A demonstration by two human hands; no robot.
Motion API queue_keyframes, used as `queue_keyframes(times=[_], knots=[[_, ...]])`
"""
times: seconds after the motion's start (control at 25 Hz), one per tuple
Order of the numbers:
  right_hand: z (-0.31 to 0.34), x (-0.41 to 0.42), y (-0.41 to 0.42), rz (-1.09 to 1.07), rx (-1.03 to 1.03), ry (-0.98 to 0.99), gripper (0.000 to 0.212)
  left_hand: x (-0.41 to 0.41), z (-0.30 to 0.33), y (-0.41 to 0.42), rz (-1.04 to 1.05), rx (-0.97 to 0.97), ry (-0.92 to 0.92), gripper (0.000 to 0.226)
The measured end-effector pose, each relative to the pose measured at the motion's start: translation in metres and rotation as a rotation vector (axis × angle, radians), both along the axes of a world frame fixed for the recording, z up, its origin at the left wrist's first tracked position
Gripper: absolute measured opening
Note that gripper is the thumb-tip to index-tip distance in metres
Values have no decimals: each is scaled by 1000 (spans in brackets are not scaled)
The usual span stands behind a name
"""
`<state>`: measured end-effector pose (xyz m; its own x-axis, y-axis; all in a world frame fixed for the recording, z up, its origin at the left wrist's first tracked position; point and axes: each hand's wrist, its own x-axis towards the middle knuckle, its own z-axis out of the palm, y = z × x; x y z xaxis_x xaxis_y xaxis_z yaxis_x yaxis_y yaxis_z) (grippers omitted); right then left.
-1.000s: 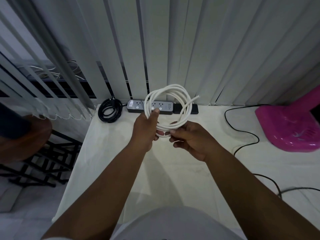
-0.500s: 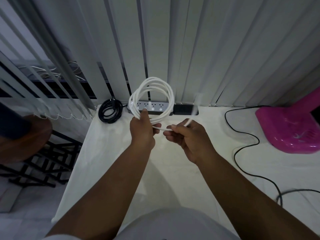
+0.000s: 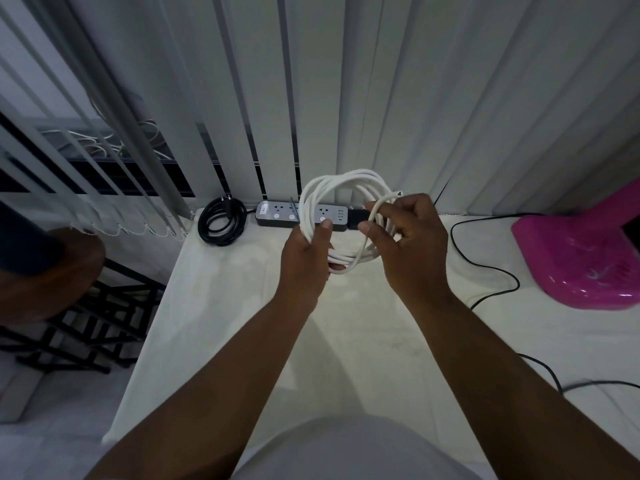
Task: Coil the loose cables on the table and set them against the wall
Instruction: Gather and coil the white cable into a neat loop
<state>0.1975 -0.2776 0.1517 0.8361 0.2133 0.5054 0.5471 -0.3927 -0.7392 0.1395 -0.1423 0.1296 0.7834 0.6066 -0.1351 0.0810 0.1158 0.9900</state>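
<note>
A white cable [image 3: 341, 183] hangs in several loops above the white table [image 3: 214, 327], near its back edge. My left hand [image 3: 304, 256] grips the left side of the coil. My right hand [image 3: 410, 237] pinches the cable's free end against the coil's right side, the tip poking out above my fingers. A black cable [image 3: 221, 220] lies coiled at the table's back left corner against the blinds. A loose black cable [image 3: 485, 265] snakes over the right side of the table.
A grey power strip [image 3: 277, 213] lies along the back edge behind the coil. A pink appliance base [image 3: 581, 258] stands at the right. Vertical blinds [image 3: 381, 98] cover the wall. A wooden stool [image 3: 52, 271] stands left of the table.
My right hand has moved up and right, bringing the free end round onto the coil's right side. The coil has shifted right and now hangs wider in front of the power strip.
</note>
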Motion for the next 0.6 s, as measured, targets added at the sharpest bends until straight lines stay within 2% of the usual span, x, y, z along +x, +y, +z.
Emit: queue_keyframes(times=[0.04, 0.12, 0.28, 0.32, 0.36, 0.44, 0.52, 0.6], knots=[[-1, 0, -1, -29, -40, -45, 24, -2, 1, -1, -11, 10, -4, 26], [-2, 1, -2, -29, 13, 51, 35, -5, 3, 0, -33, 43, -16, 27], [-1, 6, -4, 9, 350, 591, 72, -6, 11, 0, -148, 47, -83, 24], [-2, 8, -5, 65, 471, 737, 71, -6, 13, 0, -166, 37, -97, 25], [-3, 11, -6, 142, 563, 872, 60, -6, 14, 0, -176, 30, -105, 25], [0, 11, -7, 238, 616, 1032, 27, -7, 13, 0, -195, 22, -117, 24], [2, 12, -8, 197, 556, 1027, 13, -7, 11, -3, -217, 27, -115, 23], [3, 11, -5, 113, 489, 963, 17, -8, 11, -6, -231, 36, -113, 22]])
